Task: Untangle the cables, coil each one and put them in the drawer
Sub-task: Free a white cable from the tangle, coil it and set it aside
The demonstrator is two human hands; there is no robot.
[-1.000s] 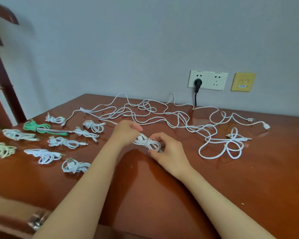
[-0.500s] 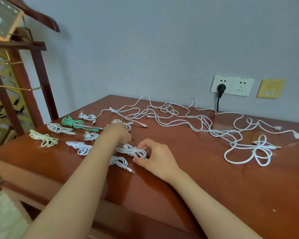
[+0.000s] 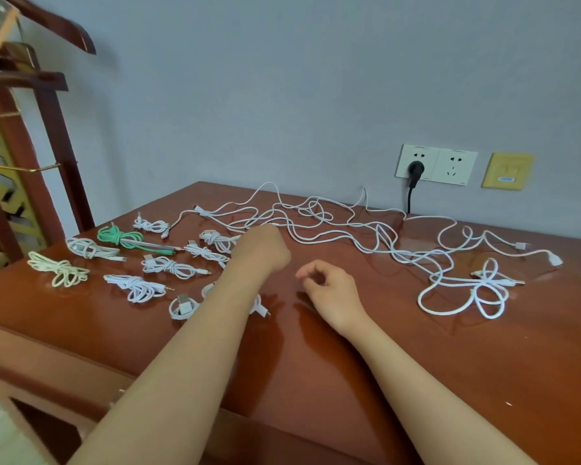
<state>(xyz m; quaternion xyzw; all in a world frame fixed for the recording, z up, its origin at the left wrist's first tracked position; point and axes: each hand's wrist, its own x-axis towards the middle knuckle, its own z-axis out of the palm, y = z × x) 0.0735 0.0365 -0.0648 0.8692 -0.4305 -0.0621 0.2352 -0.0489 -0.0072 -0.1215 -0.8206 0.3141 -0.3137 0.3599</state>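
Left hand (image 3: 261,251) hovers at the near edge of the tangled cables (image 3: 379,236); its grip cannot be determined. Right hand (image 3: 331,290) is loosely curled and empty. Coiled cables (image 3: 170,267) lie on the bench (image 3: 416,357), left side.

Soft daylight, glossy glare, slight blur

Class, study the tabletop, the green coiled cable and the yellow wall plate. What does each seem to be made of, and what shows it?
Tabletop: probably wood under glossy reddish-brown lacquer; it shows reflections.
Green coiled cable: likely a soft plastic or rubber sheath, since it bends tightly.
Yellow wall plate: apparently smooth moulded plastic, low sheen.
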